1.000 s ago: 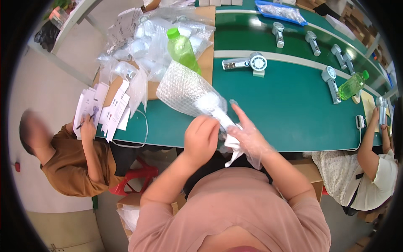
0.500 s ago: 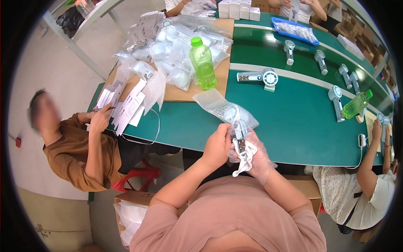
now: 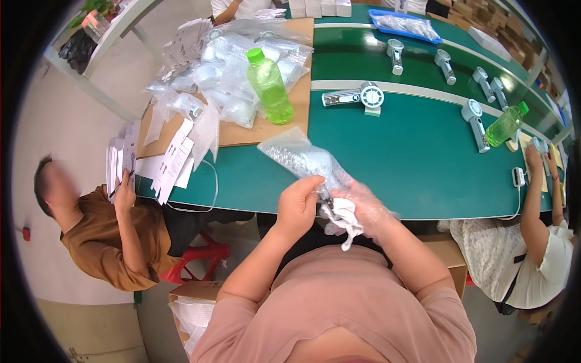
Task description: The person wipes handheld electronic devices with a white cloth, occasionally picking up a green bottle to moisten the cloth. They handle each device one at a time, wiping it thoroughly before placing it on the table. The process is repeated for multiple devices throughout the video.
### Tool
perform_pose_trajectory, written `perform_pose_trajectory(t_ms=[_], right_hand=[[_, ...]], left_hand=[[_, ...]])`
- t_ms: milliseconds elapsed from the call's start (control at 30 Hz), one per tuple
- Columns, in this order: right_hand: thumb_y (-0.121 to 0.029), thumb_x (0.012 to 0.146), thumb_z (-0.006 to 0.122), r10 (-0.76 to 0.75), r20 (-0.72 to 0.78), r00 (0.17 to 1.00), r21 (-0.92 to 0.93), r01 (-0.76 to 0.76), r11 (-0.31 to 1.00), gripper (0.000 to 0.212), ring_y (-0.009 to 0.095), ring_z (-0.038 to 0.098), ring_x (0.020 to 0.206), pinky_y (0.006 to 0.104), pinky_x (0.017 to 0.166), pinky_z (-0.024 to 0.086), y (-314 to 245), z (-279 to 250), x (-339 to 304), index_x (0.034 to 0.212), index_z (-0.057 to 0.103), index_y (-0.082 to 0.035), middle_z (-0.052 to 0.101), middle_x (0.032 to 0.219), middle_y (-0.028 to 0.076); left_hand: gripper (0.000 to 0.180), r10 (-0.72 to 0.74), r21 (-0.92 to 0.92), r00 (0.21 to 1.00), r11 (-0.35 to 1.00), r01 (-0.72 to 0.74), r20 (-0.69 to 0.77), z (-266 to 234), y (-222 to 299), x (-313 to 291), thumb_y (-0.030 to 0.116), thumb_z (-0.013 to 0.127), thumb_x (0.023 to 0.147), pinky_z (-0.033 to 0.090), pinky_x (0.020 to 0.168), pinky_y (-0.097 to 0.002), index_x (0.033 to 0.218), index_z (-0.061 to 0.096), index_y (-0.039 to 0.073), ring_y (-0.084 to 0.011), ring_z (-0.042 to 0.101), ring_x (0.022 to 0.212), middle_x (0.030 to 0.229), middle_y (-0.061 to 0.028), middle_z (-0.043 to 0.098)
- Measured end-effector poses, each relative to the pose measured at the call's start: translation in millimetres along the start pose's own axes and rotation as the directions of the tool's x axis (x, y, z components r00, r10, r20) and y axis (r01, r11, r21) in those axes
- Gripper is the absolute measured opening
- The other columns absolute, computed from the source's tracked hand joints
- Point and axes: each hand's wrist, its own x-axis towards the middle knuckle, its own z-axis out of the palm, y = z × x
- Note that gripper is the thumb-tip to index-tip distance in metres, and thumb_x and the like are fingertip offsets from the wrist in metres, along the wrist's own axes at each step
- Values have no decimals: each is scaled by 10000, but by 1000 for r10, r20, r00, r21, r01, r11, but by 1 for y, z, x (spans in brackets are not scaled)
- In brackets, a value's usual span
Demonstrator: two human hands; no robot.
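Note:
In front of my belly, at the table's near edge, I hold a handheld fan [image 3: 326, 198] partly inside a clear bubble-wrap bag [image 3: 293, 152]. The bag's far end points away to the left. My bare left hand [image 3: 299, 204] is closed, thumb and fingers pinching the bag beside the fan's handle. A thin clear plastic glove covers my right hand [image 3: 367, 209], which is closed around the bagged fan from the other side. A crumpled white cloth [image 3: 345, 213] hangs from the right hand over the handle's end. Most of the fan is hidden by fingers, film and cloth.
A pile of bagged fans [image 3: 233, 78] covers cardboard at the left, beside a green-capped bottle [image 3: 270, 91]. A bare fan [image 3: 357, 97] lies ahead; several more stretch right. A person [image 3: 109, 233] holds printed cards at my left; another [image 3: 514, 254] works at the right.
My hands and the bagged fan have shifted slightly left. The handle, plainly visible before, is now mostly covered. The person at the left has moved the cards farther left.

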Motion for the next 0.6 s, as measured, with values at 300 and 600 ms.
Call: perform_pose_trajectory(t_ms=[300, 600], right_hand=[[-217, 992, 539, -214, 37, 976, -470, 206, 858, 206, 83, 572, 573, 232, 493, 470, -54, 37, -14, 836, 585, -91, 578, 694, -3], [-305, 947, 536, -156, 13, 988, 91, 155, 984, 316, 204, 609, 572, 298, 461, 477, -63, 2, 30, 1055, 629, -24, 644, 808, 150]], left_hand=[[144, -248, -168, 964, 950, 262, 101, -66, 43, 37, 84, 506, 986, 453, 618, -246, 1020, 607, -11, -66, 540, 702, 803, -21, 609], [161, -338, -73, 941, 938, 339, 34, -132, 23, 113, 118, 492, 991, 423, 533, -245, 945, 628, 45, -75, 521, 596, 684, 15, 559]])
